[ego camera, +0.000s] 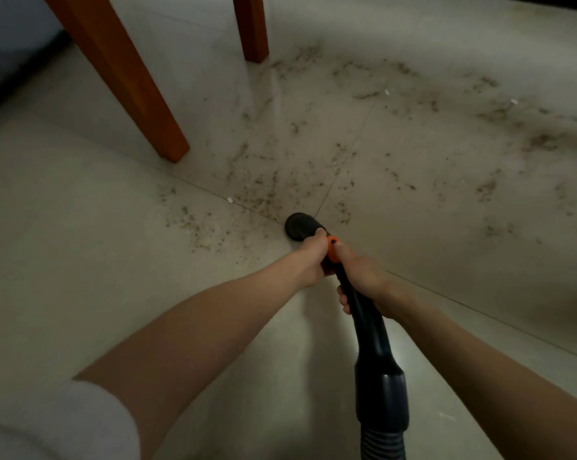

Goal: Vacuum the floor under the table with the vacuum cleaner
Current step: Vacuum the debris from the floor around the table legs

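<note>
A black vacuum cleaner wand (376,343) with an orange button (332,250) runs from the lower middle up to its round black nozzle (299,226), which sits low over the pale tiled floor (81,227). My left hand (310,260) grips the wand just behind the nozzle. My right hand (363,280) grips the handle a little further back, thumb beside the orange button. Brown crumbs and dust (257,194) lie scattered right in front of the nozzle and spread far to the right (499,114).
Two orange-brown wooden table legs stand ahead: a near one (141,94) at left and a far one (252,28) at top centre. A dark wall base (11,74) runs along the far left. The ribbed hose (383,446) leaves at the bottom edge.
</note>
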